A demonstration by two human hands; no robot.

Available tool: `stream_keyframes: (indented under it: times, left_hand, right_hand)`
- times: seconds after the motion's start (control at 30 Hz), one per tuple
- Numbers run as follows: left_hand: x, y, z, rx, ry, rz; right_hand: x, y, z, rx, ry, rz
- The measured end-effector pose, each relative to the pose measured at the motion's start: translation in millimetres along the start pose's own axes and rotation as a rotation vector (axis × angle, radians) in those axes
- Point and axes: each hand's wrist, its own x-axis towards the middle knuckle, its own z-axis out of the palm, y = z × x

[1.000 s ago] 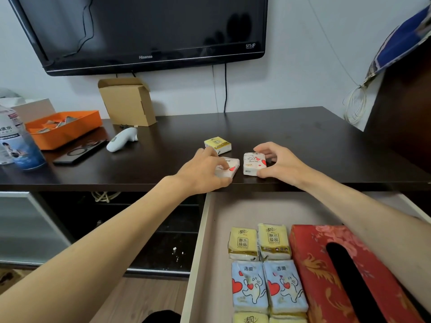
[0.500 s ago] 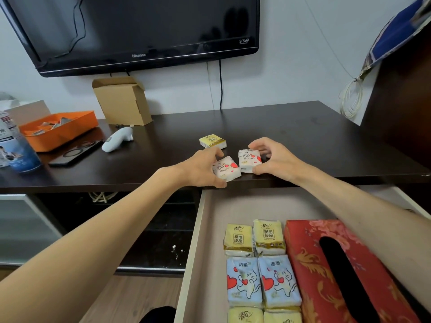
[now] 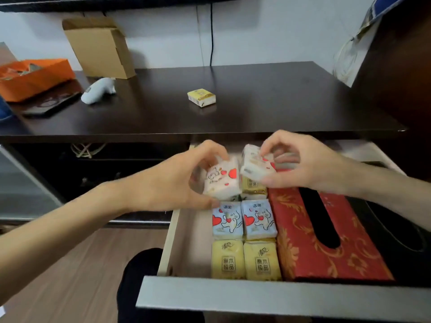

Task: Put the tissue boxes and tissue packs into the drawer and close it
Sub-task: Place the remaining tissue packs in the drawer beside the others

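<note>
My left hand point(image 3: 172, 180) grips a white tissue pack with red hearts point(image 3: 222, 180) over the open drawer point(image 3: 186, 238). Beside it, my right hand point(image 3: 300, 162) pinches a second white heart pack point(image 3: 253, 166), tilted. Both packs hover above the back row of yellow packs point(image 3: 253, 185). In the drawer lie two blue cat packs point(image 3: 243, 220), two yellow packs point(image 3: 246, 259) at the front and a red tissue box point(image 3: 303, 234) on the right. One yellow pack point(image 3: 201, 97) stays on the dark tabletop point(image 3: 268, 101).
On the tabletop stand a cardboard box point(image 3: 100, 46), an orange tray point(image 3: 32, 75), a white handheld device point(image 3: 99, 89) and a dark flat object point(image 3: 50, 103). The drawer's grey front point(image 3: 279, 299) is nearest me. A dark cabinet side point(image 3: 396, 66) rises at right.
Both hands lifted the two heart packs off the tabletop and brought them toward me, down over the drawer. The view tilted downward, showing more of the drawer.
</note>
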Motion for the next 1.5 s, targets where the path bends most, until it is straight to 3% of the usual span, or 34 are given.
stream_keyframes:
  times: [0.13,0.2,0.33,0.4,0.53,0.8,1.1,1.2,1.33,1.5]
  left_hand:
    - [-14.8,-11.1,52.9,0.036,-0.131,-0.166]
    - [-28.8,-16.1,63.5,0.055,-0.083,-0.072]
    - [-45.9,-7.9,52.4,-0.014,-0.230,0.013]
    - [-44.9,-8.1,52.2,-0.035,-0.250,0.020]
    - [-45.8,-14.0,61.4,0.156,-0.254,0.128]
    - [-43.5,-14.0,60.9,0.378,-0.320,0.175]
    - [-38.1,-8.7,60.5,0.319,-0.307,0.132]
    - [-26.0,-11.4,49.2,0.237,-0.173,0.127]
    - [12.0,-27.5,19.2,0.197,0.123,0.087]
    - [91.5,-67.9,-32.4,0.212,0.466,-0.097]
  right_hand:
    - [-55.2,-7.5,20.9,-0.217,-0.181,-0.052]
    - [-64.6,-4.5,30.2,-0.279,-0.224,-0.118]
    - [-68.2,2.4,41.3,-0.270,-0.290,-0.143]
    - [-68.1,6.0,44.5,-0.329,-0.300,-0.176]
    - [-69.1,10.7,47.9,-0.373,-0.294,-0.200]
    - [-73.1,8.7,48.6,-0.508,-0.324,-0.237]
    - [-64.3,-9.1,53.0,-0.674,-0.280,-0.245]
    - [-38.6,-11.1,43.5,-0.608,-0.182,-0.228]
    - [20.4,0.2,28.4,-0.534,0.049,-0.234]
    - [107.3,20.8,4.9,-0.437,0.322,-0.107]
